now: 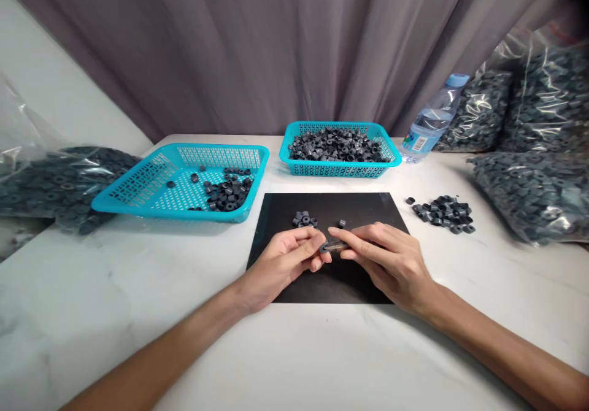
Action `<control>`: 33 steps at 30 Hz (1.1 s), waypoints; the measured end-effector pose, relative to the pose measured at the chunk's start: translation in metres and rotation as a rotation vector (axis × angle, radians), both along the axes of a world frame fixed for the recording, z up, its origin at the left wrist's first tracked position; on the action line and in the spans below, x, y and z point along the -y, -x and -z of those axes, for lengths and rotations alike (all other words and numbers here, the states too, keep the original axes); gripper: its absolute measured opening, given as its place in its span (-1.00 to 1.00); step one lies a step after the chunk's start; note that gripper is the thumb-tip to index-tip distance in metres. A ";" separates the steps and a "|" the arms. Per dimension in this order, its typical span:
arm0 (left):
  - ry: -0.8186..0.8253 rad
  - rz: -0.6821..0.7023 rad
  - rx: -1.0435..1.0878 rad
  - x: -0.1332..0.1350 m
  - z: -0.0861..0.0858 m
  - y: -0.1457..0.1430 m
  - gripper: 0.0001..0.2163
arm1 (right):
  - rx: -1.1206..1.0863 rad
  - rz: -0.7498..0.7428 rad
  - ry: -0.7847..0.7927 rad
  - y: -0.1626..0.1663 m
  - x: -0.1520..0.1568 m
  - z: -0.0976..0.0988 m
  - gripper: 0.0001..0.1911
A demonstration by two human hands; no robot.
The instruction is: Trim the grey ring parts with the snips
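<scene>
My left hand (289, 261) pinches a small dark grey ring-shaped piece (324, 248) between thumb and fingers. Fingers of my right hand (386, 254) close around a slim metallic tool (338, 246), its tip at the ring's opening; most of it is covered, so its exact kind is unclear. Both hands are above a black mat (331, 282). Just beyond my left fingertips, a small cluster of similar grey rings (304, 219) lies on the mat. One single ring (342, 222) stands apart, beyond my right index finger.
At left is a turquoise basket (179, 215) partly filled with rings; a fuller turquoise basket (340, 169) stands at the back. Loose rings (444, 211) lie right of the mat. A water bottle (432, 119) and plastic bags of rings (534, 196) occupy the right; another bag (69, 181) lies left.
</scene>
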State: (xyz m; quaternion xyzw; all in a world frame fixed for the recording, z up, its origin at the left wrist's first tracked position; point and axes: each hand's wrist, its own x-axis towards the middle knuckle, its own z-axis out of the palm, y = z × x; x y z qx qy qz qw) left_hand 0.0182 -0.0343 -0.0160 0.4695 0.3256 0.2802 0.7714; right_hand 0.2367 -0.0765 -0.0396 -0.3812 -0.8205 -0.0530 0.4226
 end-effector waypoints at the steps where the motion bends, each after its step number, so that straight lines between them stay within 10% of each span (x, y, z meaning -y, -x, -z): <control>1: -0.008 0.000 -0.004 0.000 0.000 0.000 -0.73 | 0.002 0.003 -0.003 0.000 0.000 0.000 -0.69; 33: -0.025 -0.011 -0.005 -0.001 -0.001 0.001 -0.70 | 0.022 -0.015 0.019 -0.002 -0.001 0.003 -0.64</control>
